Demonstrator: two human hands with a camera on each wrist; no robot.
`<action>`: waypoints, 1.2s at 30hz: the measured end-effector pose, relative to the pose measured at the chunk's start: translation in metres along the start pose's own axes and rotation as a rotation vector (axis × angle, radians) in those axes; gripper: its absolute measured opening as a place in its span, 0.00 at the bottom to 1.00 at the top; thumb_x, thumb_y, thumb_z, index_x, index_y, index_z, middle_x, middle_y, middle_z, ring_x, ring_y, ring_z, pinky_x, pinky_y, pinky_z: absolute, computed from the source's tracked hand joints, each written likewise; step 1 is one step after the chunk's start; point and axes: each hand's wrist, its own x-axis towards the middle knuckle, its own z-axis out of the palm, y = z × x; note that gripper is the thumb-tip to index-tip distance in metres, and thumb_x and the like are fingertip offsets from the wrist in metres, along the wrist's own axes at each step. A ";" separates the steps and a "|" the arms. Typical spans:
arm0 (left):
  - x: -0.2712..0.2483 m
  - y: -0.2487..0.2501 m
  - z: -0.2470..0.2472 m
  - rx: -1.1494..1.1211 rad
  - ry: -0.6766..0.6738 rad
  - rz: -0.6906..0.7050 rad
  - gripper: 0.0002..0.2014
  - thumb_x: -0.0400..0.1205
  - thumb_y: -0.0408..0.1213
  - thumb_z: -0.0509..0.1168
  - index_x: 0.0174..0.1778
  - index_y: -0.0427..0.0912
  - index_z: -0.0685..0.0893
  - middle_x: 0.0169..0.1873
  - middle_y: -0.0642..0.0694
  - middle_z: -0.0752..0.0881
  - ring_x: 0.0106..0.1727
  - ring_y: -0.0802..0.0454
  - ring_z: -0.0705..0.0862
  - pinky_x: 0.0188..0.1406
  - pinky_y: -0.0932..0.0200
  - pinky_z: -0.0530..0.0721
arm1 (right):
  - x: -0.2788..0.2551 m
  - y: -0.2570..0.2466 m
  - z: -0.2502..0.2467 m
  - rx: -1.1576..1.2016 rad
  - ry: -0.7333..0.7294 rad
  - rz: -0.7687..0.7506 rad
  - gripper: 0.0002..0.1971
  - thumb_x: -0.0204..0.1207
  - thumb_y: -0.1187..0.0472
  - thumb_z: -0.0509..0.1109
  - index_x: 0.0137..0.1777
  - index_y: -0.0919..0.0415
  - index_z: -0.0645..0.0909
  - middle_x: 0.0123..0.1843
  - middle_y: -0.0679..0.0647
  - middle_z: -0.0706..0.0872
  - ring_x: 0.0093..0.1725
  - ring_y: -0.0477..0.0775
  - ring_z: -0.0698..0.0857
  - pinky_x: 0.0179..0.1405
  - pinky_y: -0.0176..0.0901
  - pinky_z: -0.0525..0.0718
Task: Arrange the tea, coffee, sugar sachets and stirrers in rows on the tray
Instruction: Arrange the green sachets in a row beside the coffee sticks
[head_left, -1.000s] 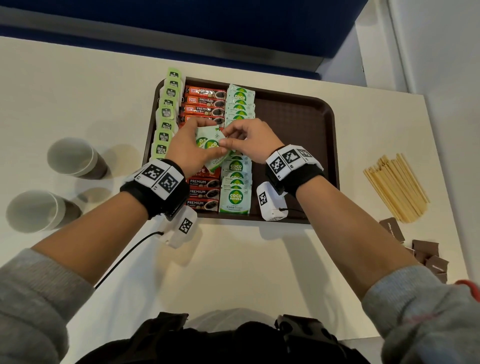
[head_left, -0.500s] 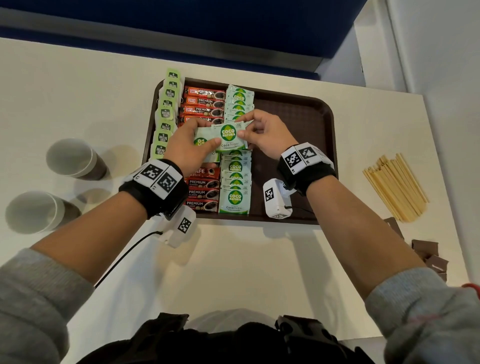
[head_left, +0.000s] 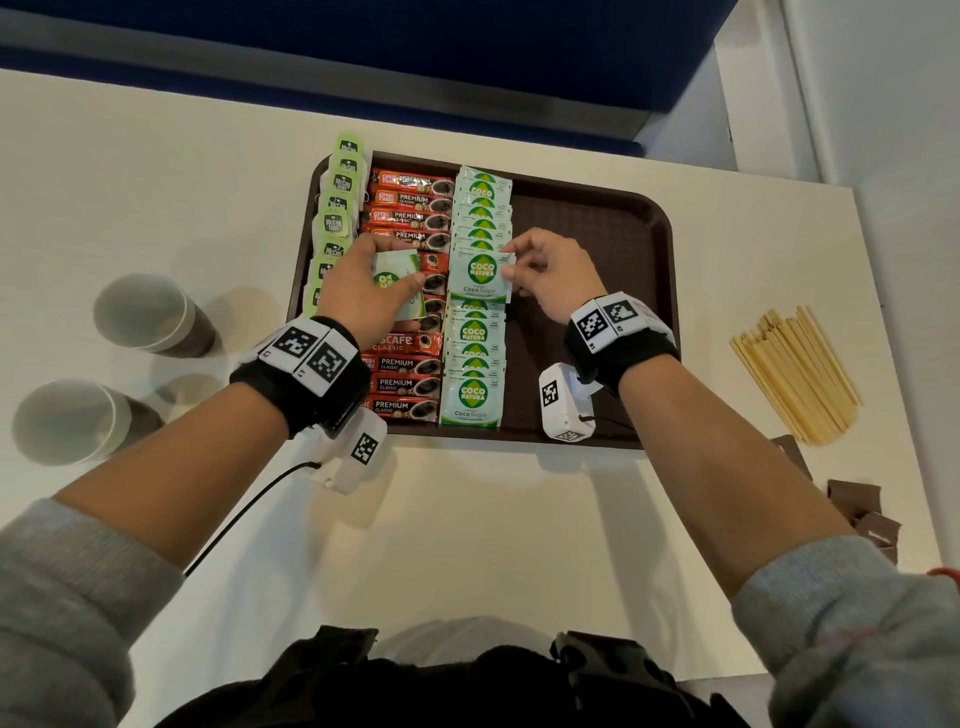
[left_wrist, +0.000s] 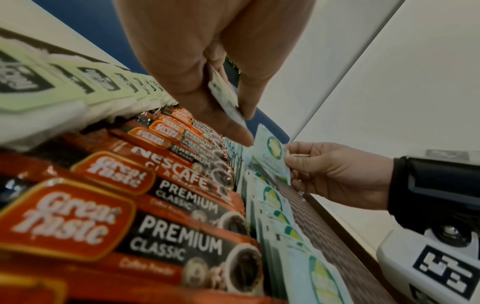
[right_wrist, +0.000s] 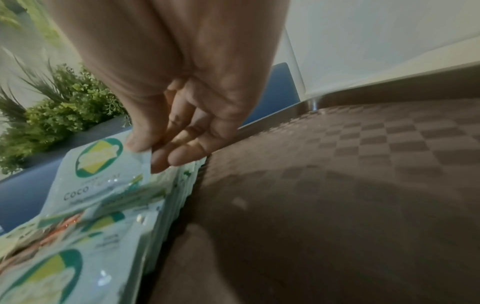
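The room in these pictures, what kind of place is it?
Probably an office or hotel refreshment corner: a brown tray of coffee sachets, paper cups and wooden stirrers on a white table, with a potted plant nearby.

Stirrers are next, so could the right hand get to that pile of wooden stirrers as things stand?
Probably yes, once it lets go. The wooden stirrers lie on the table to the right of the tray, with nothing between. But the right hand is pinching a Coco Sugar sachet, so it isn't free yet.

left hand (left_wrist: 207, 86): pinches sugar sachet (left_wrist: 226, 100) | coffee sachets (left_wrist: 161, 226): below
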 end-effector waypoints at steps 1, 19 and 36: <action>0.000 0.000 0.000 -0.001 -0.001 0.002 0.13 0.78 0.36 0.71 0.55 0.48 0.76 0.47 0.47 0.82 0.41 0.46 0.87 0.34 0.48 0.91 | 0.000 0.003 0.002 -0.016 -0.006 0.006 0.05 0.77 0.66 0.70 0.49 0.57 0.78 0.47 0.63 0.90 0.36 0.47 0.84 0.42 0.39 0.86; -0.005 0.004 0.002 -0.005 -0.027 -0.018 0.14 0.79 0.35 0.71 0.55 0.48 0.75 0.52 0.43 0.83 0.42 0.44 0.88 0.39 0.42 0.90 | -0.002 0.012 0.011 -0.052 0.133 0.037 0.08 0.73 0.66 0.75 0.50 0.60 0.82 0.40 0.54 0.83 0.35 0.45 0.80 0.44 0.42 0.87; -0.011 0.011 0.009 0.001 -0.126 0.019 0.34 0.75 0.27 0.73 0.73 0.44 0.64 0.49 0.47 0.86 0.42 0.56 0.87 0.39 0.61 0.88 | -0.007 -0.017 0.012 -0.080 0.085 -0.084 0.12 0.70 0.54 0.77 0.51 0.58 0.86 0.39 0.46 0.82 0.35 0.38 0.77 0.35 0.21 0.75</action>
